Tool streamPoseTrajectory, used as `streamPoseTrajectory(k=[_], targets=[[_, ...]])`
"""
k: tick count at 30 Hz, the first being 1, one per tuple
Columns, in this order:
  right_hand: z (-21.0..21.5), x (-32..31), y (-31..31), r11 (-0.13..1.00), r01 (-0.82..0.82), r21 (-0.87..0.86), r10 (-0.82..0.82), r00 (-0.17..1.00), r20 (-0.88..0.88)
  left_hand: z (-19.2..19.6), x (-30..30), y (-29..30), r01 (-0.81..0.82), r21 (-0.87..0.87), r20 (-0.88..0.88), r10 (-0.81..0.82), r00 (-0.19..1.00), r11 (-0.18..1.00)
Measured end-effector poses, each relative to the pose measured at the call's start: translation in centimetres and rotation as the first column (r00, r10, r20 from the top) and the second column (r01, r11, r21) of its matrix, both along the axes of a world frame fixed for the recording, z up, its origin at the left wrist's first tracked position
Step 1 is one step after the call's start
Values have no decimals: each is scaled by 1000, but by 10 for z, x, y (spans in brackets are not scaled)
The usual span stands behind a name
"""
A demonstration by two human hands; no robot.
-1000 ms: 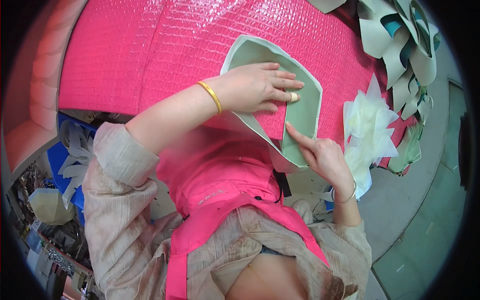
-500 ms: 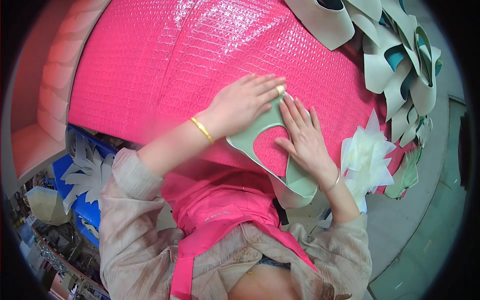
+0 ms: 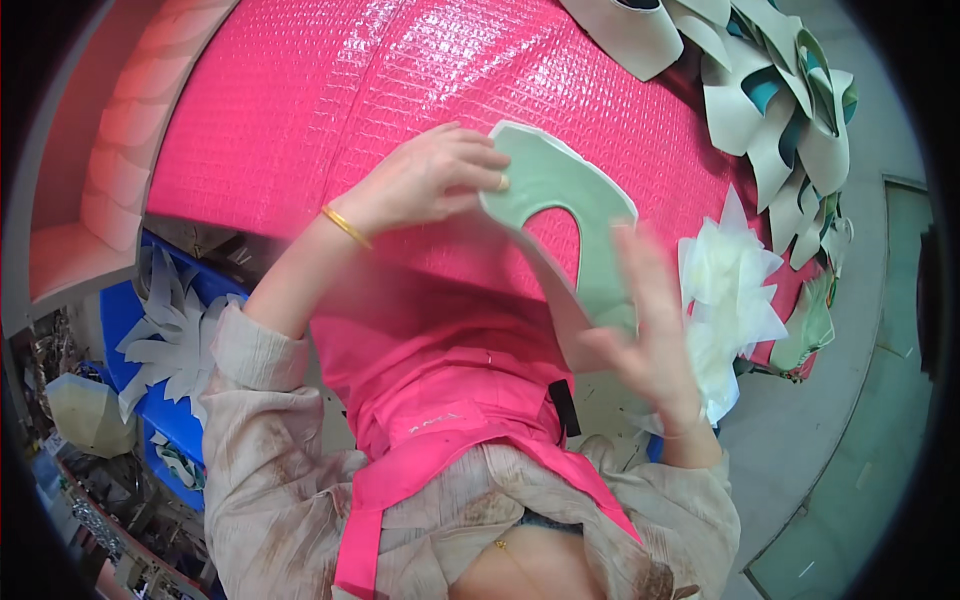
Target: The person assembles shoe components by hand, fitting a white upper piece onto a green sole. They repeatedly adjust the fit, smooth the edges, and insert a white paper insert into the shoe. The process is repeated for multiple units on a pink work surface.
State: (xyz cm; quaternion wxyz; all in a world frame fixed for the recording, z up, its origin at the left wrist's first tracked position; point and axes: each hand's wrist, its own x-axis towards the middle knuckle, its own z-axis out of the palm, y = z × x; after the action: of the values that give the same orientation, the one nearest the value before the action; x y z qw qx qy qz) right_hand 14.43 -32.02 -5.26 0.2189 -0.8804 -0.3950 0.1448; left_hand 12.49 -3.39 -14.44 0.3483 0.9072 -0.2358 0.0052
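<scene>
A pale green, U-shaped shoe upper with a white edge is raised over the shiny pink table cover. My left hand has its fingers closed on the upper's left edge, a ring on one finger and a gold bangle at the wrist. Beside the upper's right side, my right hand is smeared by motion, with its thumb and fingers apart. Whether it touches the edge there is hard to see. One leg of the upper hangs down toward my pink apron.
At the far right, several pale uppers lie heaped along the table edge. A stack of thin whitish pointed pieces is right of my right hand, with light green pieces beyond. On the left, a blue crate holds white cut pieces.
Both hands lay flat on the upper before. Now my left hand has moved left and grips its edge, the upper is lifted and turned, and my right hand has come down and to the right.
</scene>
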Motion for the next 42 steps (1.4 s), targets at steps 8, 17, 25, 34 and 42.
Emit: streamPoseTrajectory(k=[8,17,25,34,42], targets=[[-9,35,-16,693,512,508,192,548,-814,15,-11,-33,-377,-917,-376,-39,926,-133],[-12,28,49,893,191,408,-135,977,-162,21,-20,-51,-616,-751,-643,51,764,-238],[-17,23,88,996,66,62,-53,978,-201,25,-2,-55,-565,-776,-625,227,747,-280],[-21,27,98,983,8,182,50,948,-314,25,3,-54,-524,-788,-613,330,718,-324],[-9,20,111,985,79,154,-45,976,-214,30,9,-63,-456,-839,-544,444,712,-296]])
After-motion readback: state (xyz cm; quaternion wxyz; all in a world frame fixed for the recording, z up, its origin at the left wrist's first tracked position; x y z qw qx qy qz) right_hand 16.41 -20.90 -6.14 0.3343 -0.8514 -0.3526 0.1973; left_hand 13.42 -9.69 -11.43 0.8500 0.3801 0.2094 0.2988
